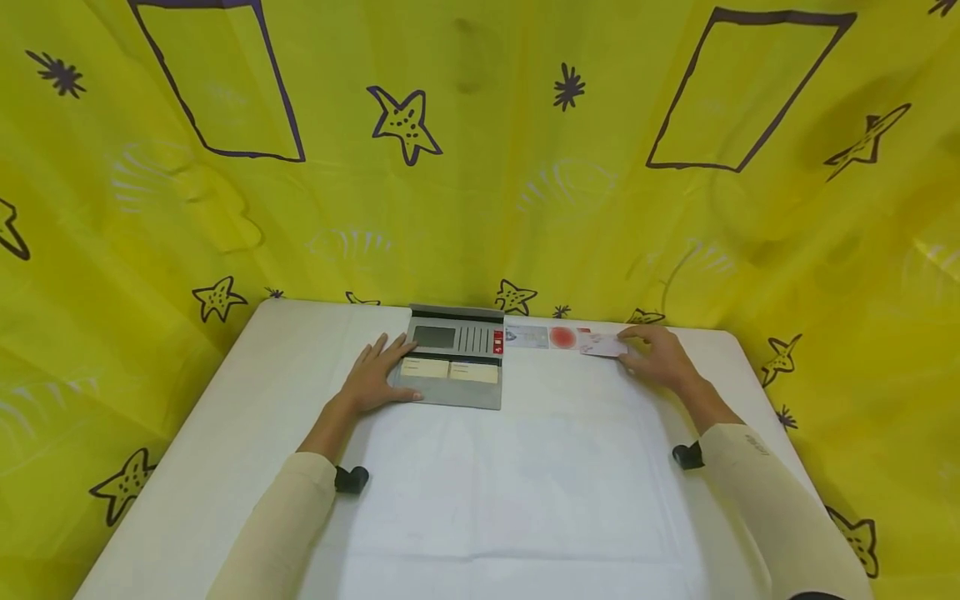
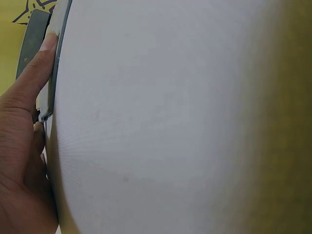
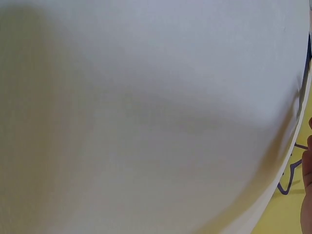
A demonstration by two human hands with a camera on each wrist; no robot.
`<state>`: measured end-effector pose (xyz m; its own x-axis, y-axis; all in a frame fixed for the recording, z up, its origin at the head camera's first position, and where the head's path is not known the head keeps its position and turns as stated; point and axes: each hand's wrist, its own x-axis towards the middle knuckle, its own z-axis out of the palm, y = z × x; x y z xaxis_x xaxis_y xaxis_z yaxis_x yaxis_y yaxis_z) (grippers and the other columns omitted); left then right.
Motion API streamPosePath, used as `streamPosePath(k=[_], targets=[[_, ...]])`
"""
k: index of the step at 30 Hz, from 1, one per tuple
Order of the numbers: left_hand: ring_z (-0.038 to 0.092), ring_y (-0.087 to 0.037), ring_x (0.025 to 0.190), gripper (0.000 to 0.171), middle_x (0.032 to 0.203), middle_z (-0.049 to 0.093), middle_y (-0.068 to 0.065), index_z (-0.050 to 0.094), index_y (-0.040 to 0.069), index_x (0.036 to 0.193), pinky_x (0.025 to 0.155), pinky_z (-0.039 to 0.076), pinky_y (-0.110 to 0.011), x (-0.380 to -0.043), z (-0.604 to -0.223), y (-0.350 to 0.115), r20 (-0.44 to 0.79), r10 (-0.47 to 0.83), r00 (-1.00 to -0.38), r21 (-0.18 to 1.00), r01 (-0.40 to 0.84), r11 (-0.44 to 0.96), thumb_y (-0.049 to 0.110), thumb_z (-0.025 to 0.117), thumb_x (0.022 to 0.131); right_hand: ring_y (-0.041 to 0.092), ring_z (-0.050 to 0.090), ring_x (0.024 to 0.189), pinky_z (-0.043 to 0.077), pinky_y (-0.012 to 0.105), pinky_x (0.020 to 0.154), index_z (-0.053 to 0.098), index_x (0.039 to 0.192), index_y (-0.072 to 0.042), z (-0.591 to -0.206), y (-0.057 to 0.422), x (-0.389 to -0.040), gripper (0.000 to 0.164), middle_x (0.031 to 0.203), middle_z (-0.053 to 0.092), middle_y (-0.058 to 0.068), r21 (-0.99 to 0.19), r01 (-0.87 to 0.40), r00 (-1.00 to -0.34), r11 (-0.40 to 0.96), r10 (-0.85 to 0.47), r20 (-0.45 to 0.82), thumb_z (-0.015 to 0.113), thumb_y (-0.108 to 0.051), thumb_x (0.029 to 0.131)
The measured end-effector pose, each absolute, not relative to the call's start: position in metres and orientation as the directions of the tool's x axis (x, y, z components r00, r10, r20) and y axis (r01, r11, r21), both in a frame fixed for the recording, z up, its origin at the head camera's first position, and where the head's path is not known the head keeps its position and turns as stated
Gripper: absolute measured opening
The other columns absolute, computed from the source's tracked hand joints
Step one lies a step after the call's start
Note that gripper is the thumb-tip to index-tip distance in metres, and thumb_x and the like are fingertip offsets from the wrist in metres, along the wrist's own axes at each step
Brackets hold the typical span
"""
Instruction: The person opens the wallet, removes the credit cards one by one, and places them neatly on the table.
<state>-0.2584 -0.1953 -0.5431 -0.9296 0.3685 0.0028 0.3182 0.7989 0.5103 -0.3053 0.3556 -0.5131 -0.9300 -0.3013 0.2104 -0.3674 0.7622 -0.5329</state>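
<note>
A grey folding organizer (image 1: pixel 461 396) lies opened out near the table's back edge, with a dark window, a row of slots and two cream cards in its lower part. My left hand (image 1: pixel 371 379) rests on its left side, fingers spread; in the left wrist view the thumb (image 2: pixel 36 68) lies along the organizer's edge. To the right, my right hand (image 1: pixel 660 358) pinches the right end of a pale card (image 1: pixel 600 345) between thumb and fingers. That card overlaps a card with a red round patch (image 1: pixel 562 337). Between this and the organizer lies a bluish printed card (image 1: pixel 527 337).
A white cloth (image 1: pixel 480 492) covers the table. Close behind its back edge hangs a yellow curtain (image 1: pixel 465 208) with drawn stars, which also runs along both sides. Black wrist mounts (image 1: pixel 351 479) stick out inward from the sleeves.
</note>
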Motion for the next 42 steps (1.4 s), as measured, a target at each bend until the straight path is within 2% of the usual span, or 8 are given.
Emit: streamPosePath(k=[11,26,36,42], targets=[[0.004,-0.042,0.16,0.102,0.173,0.022,-0.014,0.038,0.012,0.164,0.127,-0.002,-0.058,-0.256,-0.54,-0.194,0.008,0.366,-0.931,0.524,0.315,0.791,0.052,0.085,0.083,0.049,0.055,0.125,0.045,0.067,0.104,0.073,0.123,0.004,-0.511,0.362,-0.302,0.034,0.13,0.066,0.029,-0.542,-0.301,-0.953,0.784,-0.268,0.142,0.077,-0.008,0.092],[0.004,-0.042,0.16,0.101,0.173,0.022,-0.014,0.038,0.013,0.164,0.127,-0.001,-0.058,-0.257,-0.541,-0.194,0.004,0.362,-0.932,0.52,0.312,0.795,0.052,0.086,0.083,0.05,0.059,0.12,0.048,0.066,0.1,0.074,0.119,0.005,-0.512,0.372,-0.298,0.032,0.124,0.069,0.029,-0.506,-0.356,-0.934,0.785,-0.291,0.206,0.077,-0.006,0.089],[0.005,-0.042,0.16,0.101,0.173,0.022,-0.014,0.038,0.013,0.164,0.127,-0.001,-0.058,-0.257,-0.541,-0.194,0.006,0.368,-0.93,0.514,0.318,0.796,0.052,0.085,0.083,0.051,0.057,0.122,0.045,0.069,0.102,0.073,0.121,0.006,-0.507,0.377,-0.296,0.034,0.127,0.067,0.031,-0.511,-0.32,-0.947,0.798,-0.275,0.163,0.077,-0.009,0.091],[0.005,-0.042,0.16,0.101,0.173,0.022,-0.015,0.038,0.013,0.164,0.127,-0.001,-0.059,-0.257,-0.54,-0.194,0.004,0.367,-0.93,0.518,0.316,0.795,0.052,0.086,0.083,0.051,0.058,0.12,0.047,0.069,0.101,0.073,0.12,0.006,-0.507,0.379,-0.295,0.033,0.126,0.068,0.031,-0.504,-0.333,-0.943,0.797,-0.281,0.179,0.077,-0.007,0.09]])
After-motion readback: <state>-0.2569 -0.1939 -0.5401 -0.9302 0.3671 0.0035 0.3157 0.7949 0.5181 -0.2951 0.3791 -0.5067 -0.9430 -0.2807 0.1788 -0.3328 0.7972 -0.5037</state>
